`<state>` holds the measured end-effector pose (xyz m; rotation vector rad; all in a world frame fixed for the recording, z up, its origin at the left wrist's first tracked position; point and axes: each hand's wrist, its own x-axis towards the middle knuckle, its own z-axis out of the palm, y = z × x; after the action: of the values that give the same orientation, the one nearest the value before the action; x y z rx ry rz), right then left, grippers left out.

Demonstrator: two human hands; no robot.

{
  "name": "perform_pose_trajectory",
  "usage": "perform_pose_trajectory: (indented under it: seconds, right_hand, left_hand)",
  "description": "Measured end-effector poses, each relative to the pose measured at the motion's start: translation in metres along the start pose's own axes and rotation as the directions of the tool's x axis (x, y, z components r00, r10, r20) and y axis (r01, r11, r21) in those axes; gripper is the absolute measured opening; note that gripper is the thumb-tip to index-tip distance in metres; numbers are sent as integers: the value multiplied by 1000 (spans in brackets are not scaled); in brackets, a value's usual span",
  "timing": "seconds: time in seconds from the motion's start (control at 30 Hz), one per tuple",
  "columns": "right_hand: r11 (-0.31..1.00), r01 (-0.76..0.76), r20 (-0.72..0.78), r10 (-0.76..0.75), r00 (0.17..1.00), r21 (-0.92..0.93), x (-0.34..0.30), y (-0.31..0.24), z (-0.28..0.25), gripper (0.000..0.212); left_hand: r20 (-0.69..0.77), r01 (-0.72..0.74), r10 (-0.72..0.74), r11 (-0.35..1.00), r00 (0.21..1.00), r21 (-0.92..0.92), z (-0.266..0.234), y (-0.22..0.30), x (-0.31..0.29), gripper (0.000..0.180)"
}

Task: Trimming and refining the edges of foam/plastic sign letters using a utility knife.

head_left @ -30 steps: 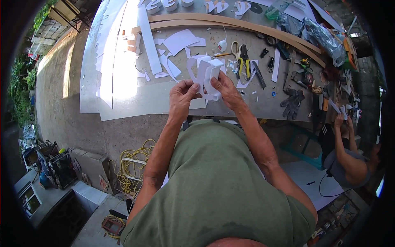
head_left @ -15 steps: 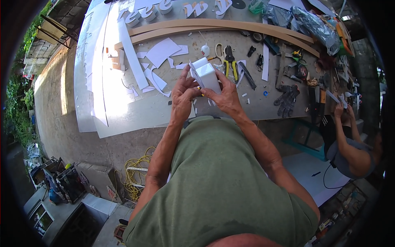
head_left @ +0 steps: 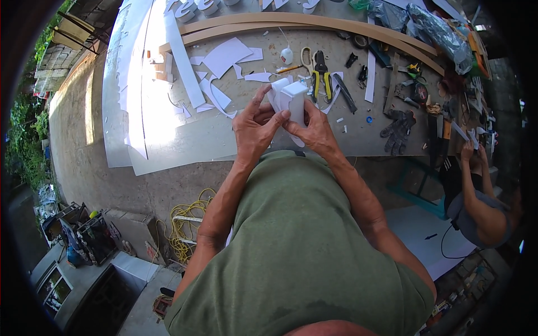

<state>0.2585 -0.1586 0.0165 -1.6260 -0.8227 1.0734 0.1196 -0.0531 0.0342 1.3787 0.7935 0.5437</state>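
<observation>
Just above the table's near edge I hold a white three-dimensional sign piece (head_left: 293,106) with flat faces and curved sides. My left hand (head_left: 255,129) is closed on its left side, fingers behind it and thumb toward its middle. My right hand (head_left: 318,133) grips its right side, thumb low on the near face. Beyond my hands lie a small white bottle (head_left: 286,55), a pencil (head_left: 289,69) and yellow-and-black snips (head_left: 321,78). A dark-bladed tool (head_left: 346,95) lies right of the snips. White sheet offcuts (head_left: 227,57) are scattered to the left.
Long brown strips (head_left: 252,25) curve across the table, with white raised letters (head_left: 206,8) behind them. A grey glove (head_left: 398,132) and plastic bags (head_left: 434,36) lie right. A co-worker's hands (head_left: 472,150) hold white pieces at far right. Yellow cord (head_left: 182,235) lies coiled on the floor.
The white piece has moved slightly right and been turned, its near face now more toward me. My left thumb has moved onto it. A small yellow thing by my left fingertips no longer shows.
</observation>
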Motion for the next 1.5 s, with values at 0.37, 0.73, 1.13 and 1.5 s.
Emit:
perform_pose_trajectory:
  seconds: [0.37, 0.73, 1.13, 1.5]
  right_hand:
    - [856, 133, -179, -252, 951, -499, -16, -26, 23, 70]
    - [988, 140, -43, -143, 989, -70, -23, -63, -46, 60]
    - [967, 238, 145, -223, 964, -92, -30, -40, -46, 59]
    - [976, 218, -29, -217, 976, 9, -36, -35, -44, 59]
  left_hand:
    - [31, 24, -19, 990, 999, -141, 17, 8, -2, 93]
    - [374, 291, 13, 605, 927, -742, -10, 7, -3, 95]
    - [398, 370, -234, 876, 887, -309, -9, 16, -29, 97]
    - [186, 228, -213, 971, 959, -67, 9, 27, -43, 69]
